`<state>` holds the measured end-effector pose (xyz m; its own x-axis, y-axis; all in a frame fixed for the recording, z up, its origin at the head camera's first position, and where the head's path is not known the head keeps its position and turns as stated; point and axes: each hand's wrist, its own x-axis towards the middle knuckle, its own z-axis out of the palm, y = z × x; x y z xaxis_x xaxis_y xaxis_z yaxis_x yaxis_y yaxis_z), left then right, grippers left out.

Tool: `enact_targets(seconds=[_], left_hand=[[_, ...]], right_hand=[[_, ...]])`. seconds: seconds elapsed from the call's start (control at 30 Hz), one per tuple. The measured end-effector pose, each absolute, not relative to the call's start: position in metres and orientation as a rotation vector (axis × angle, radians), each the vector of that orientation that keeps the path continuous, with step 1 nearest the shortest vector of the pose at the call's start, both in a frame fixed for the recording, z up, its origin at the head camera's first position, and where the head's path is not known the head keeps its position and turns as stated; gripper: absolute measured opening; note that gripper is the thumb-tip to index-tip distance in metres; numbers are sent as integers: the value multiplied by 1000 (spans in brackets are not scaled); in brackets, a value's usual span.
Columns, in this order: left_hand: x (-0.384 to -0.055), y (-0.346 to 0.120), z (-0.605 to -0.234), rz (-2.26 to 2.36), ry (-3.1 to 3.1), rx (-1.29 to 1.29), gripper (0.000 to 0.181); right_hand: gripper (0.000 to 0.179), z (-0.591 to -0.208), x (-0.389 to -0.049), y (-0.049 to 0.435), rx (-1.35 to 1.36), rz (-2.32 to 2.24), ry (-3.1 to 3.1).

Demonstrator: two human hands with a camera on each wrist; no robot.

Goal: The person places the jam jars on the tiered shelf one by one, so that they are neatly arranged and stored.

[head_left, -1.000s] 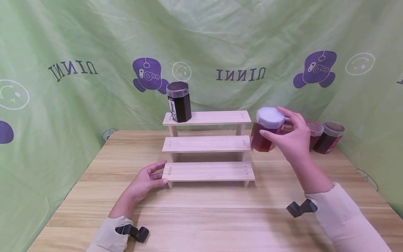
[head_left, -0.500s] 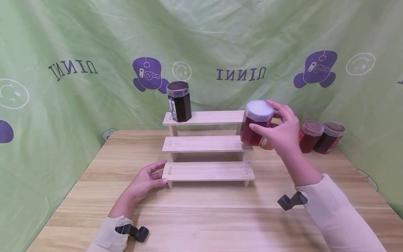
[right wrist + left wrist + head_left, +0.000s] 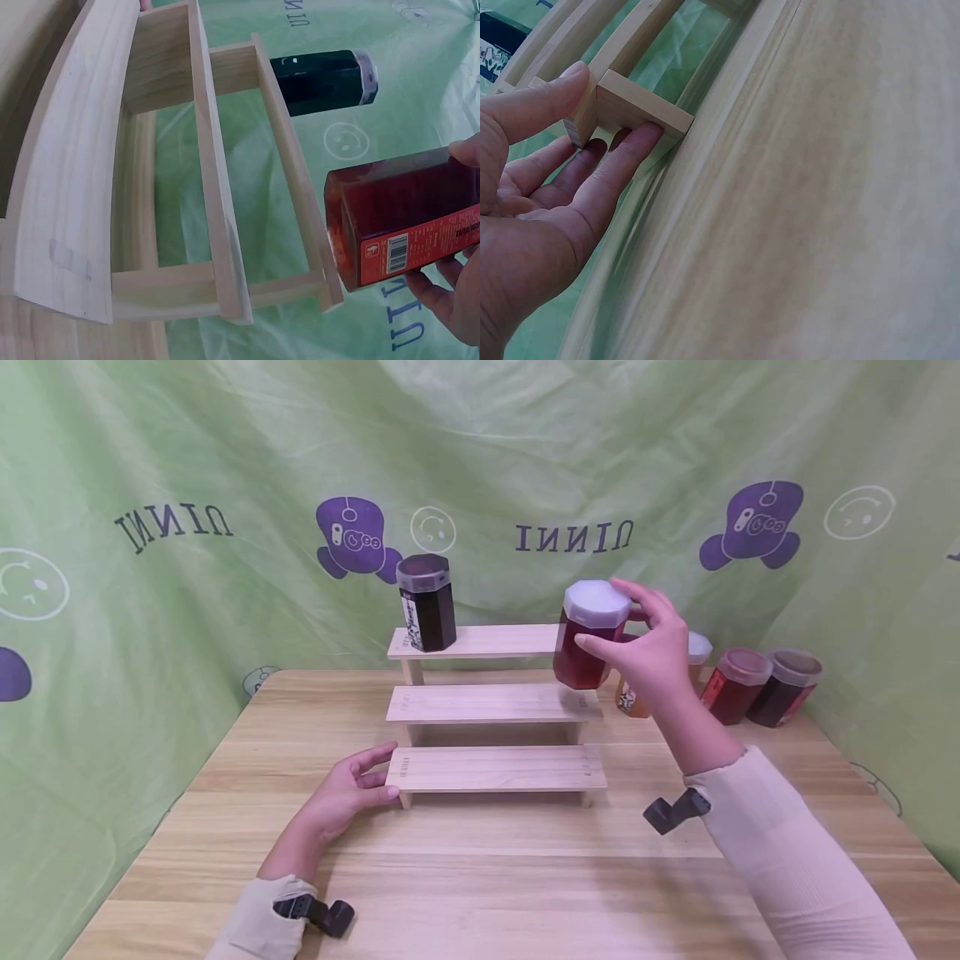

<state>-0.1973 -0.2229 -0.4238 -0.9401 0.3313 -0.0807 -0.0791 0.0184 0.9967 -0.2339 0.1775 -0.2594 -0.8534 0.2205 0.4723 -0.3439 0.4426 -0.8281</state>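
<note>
My right hand (image 3: 652, 647) grips a dark red octagonal jar (image 3: 588, 647) with a white lid, thumb in front and fingers behind. The jar is held upright in the air by the right end of the top step; its red label with a barcode shows in the right wrist view. The wooden three-step display rack (image 3: 495, 768) stands on the table. My left hand (image 3: 345, 793) holds the left end of its lowest step, the thumb at the board's edge and a finger against the leg (image 3: 641, 109). A dark jar (image 3: 433, 610) stands at the top step's left end.
To the rack's right, several more jars stand on the wooden table (image 3: 480, 893): an orange one (image 3: 632, 697) partly behind my right hand, a red one (image 3: 737, 689) and a dark one (image 3: 787, 689). A green printed cloth (image 3: 495, 460) hangs behind.
My right hand has carried the red jar left and upward, from beside the rack to the top step's right end. Jars behind it have come into view. The left hand has stayed put.
</note>
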Motion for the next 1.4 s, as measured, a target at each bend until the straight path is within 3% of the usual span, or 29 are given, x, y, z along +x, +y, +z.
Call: enact_targets(seconds=[0.5, 1.4], left_hand=[[-197, -223, -423, 2004, 2007, 251, 80], [-196, -223, -424, 1987, 2023, 245, 80]], right_hand=[[74, -248, -246, 172, 141, 1415, -2197], [77, -236, -296, 192, 362, 1540, -2479]])
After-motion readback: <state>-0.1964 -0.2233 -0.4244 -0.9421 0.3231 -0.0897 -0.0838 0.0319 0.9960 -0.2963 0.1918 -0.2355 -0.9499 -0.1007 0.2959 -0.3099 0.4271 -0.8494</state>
